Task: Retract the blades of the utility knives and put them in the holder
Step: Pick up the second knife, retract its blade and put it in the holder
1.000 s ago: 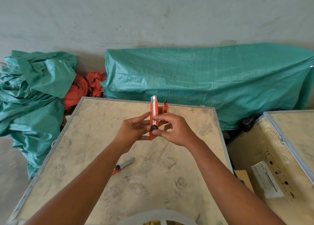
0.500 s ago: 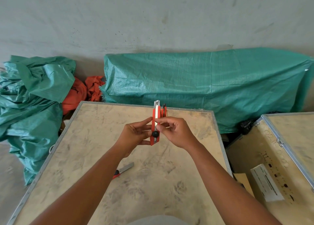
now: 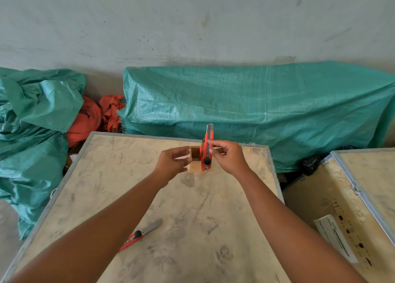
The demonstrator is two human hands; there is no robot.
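Now right hand point(image 3: 229, 157) pinching orange knife point(image 3: 207, 152) upright, long axis vertical, directly over wooden holder point(image 3: 195, 159); left hand point(image 3: 172, 164) fingers apart, empty, beside holder.

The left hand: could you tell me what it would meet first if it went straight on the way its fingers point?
Probably the wooden holder: the left hand has its fingers toward its near side, almost touching.

I counted two utility knives: one upright point(image 3: 207, 149) at frame centre, one lying point(image 3: 140, 234) lower left. There was one wooden holder point(image 3: 194, 162), two wooden crates point(image 3: 192, 218) point(image 3: 363, 197), and my two hands point(image 3: 171, 165) point(image 3: 229, 157).
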